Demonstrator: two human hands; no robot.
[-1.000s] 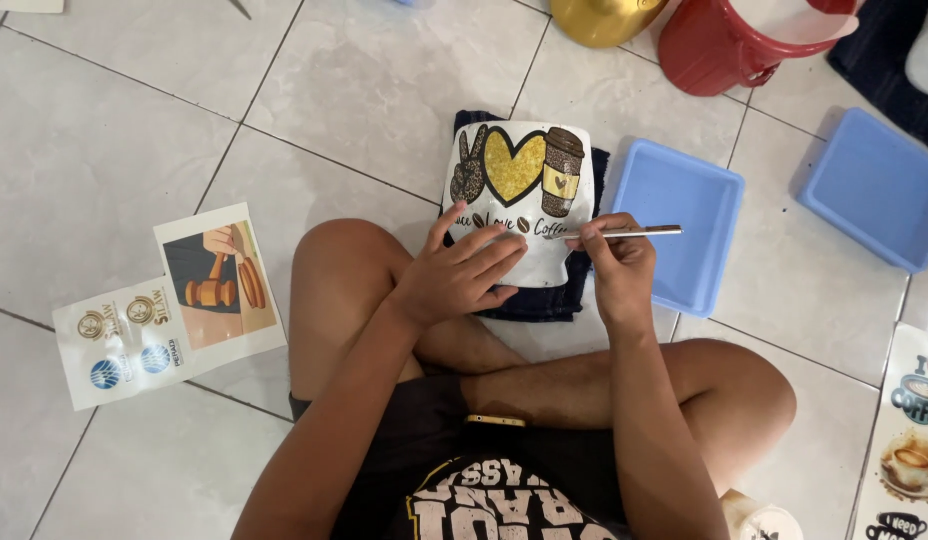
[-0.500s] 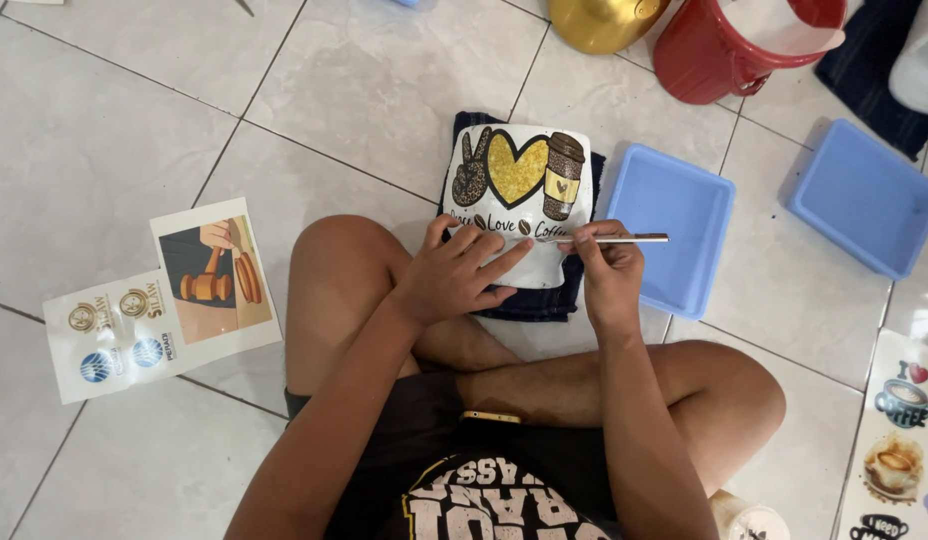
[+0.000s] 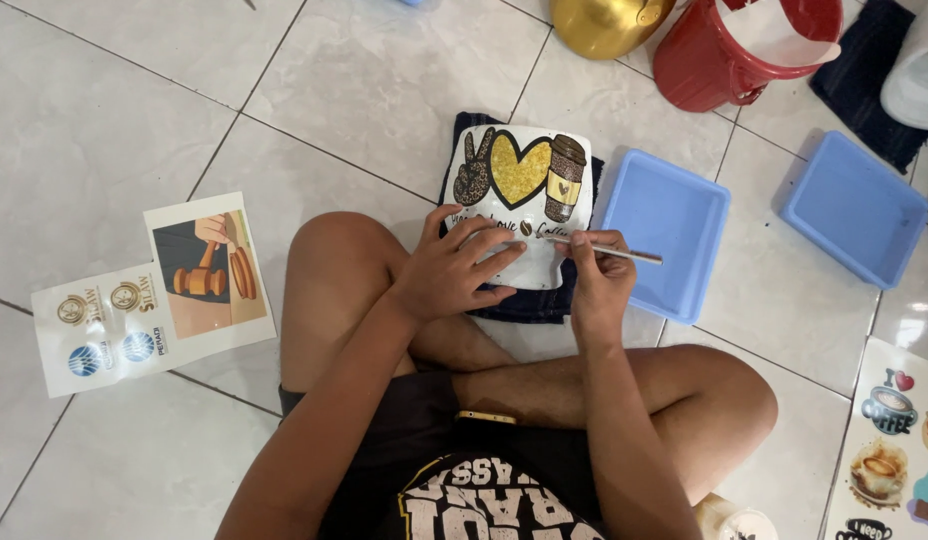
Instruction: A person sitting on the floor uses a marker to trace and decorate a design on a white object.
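Left hand (image 3: pixel 452 272) flat, fingers spread, pinning the sticker sheet (image 3: pixel 524 195) on the dark cloth (image 3: pixel 529 303); right hand (image 3: pixel 596 283) pinches a thin knife (image 3: pixel 614 251), tip on the sheet

**Printed sheets ringing a seated worker**

A white decal sheet (image 3: pixel 524 190) with gold heart and brown cup is lying under both hands. A gavel-picture sheet (image 3: pixel 154 295) is sitting well left of them; a coffee-sticker sheet (image 3: pixel 889 445) is lying far right.

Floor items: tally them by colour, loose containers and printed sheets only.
Blue trays: 2
Red bucket: 1
Gold vessel: 1
White printed sheets: 3
Total: 7
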